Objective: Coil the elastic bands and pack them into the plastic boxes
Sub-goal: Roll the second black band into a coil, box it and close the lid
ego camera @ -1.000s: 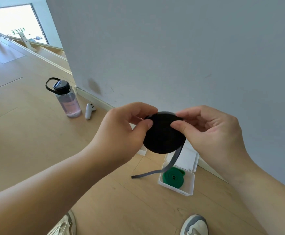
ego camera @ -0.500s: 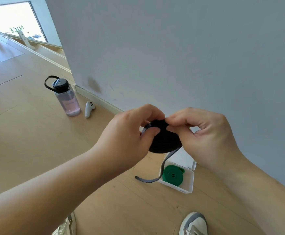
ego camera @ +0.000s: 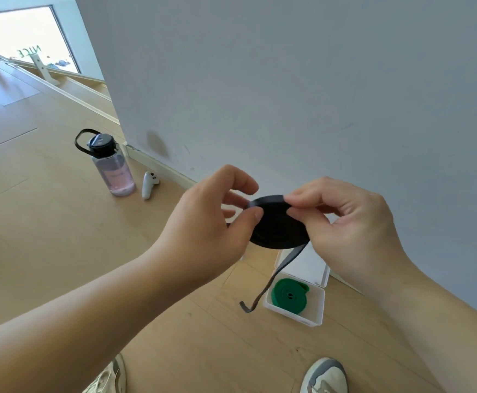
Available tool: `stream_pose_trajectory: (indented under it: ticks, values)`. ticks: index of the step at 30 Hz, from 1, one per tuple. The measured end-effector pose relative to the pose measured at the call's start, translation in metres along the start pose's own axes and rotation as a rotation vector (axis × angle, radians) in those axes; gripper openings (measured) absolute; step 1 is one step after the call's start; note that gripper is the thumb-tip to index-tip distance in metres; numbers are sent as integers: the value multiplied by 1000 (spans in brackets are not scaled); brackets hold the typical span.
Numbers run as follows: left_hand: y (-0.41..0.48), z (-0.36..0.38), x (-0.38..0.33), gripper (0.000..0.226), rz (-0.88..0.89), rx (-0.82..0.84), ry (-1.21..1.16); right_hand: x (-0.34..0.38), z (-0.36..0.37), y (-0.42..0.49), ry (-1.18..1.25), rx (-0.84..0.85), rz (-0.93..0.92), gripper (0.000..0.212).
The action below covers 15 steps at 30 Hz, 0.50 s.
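Head: black coil now tilted flatter (tail dangling).

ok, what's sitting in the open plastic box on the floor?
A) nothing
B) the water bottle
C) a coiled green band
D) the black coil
C: a coiled green band lies inside the plastic box, while the black coil is up in the air, pinched by the left hand and right hand.

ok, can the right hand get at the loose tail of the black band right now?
Probably yes. The tail hangs free just below the right hand, with nothing in between. That hand pinches the black coil, but the left hand grips it too, so it could let go.
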State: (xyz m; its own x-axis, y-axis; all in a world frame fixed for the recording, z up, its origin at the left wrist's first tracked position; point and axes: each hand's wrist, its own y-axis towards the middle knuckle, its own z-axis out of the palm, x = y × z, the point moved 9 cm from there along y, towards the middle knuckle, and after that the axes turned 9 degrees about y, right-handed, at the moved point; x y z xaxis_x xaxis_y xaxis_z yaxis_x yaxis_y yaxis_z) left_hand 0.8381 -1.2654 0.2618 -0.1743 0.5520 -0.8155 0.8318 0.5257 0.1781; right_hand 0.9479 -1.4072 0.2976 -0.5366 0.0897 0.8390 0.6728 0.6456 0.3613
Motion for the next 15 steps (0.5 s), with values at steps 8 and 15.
stream_pose_trajectory:
  ticks: [8, 15]
  values:
    - [1, -2, -9, 29, 84, -6, 52, -4, 4, -3, 81, 11, 81, 28]
    - [1, -19, 0, 34, -45, -165, -214, -18, -8, 2, 223, -41, 205, 27]
